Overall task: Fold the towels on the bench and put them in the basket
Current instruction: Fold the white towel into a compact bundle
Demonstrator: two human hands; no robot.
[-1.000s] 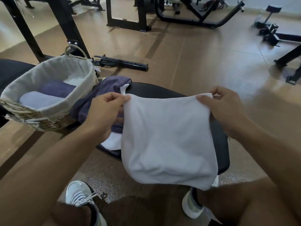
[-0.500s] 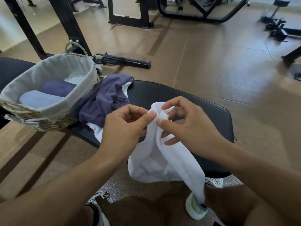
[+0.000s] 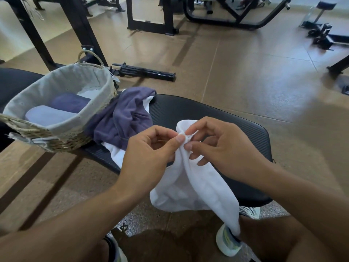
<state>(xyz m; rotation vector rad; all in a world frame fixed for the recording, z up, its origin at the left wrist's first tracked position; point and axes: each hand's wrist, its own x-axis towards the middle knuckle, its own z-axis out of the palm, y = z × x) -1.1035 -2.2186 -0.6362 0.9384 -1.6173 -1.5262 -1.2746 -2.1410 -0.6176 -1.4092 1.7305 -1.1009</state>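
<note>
Both grips, left hand (image 3: 149, 157) and right hand (image 3: 221, 148), were pinched on the white towel (image 3: 192, 188) corners; below them, slack cloth could be folded crookedly if misaligned.

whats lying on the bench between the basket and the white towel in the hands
In the head view, a crumpled purple towel lies atop another white cloth, beside the basket.

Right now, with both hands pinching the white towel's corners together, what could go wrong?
The white towel hangs off the bench toward the shoe, so it may drag on the floor. The left hand and right hand grip only small pinches, so corners could slip and misalign.
</note>
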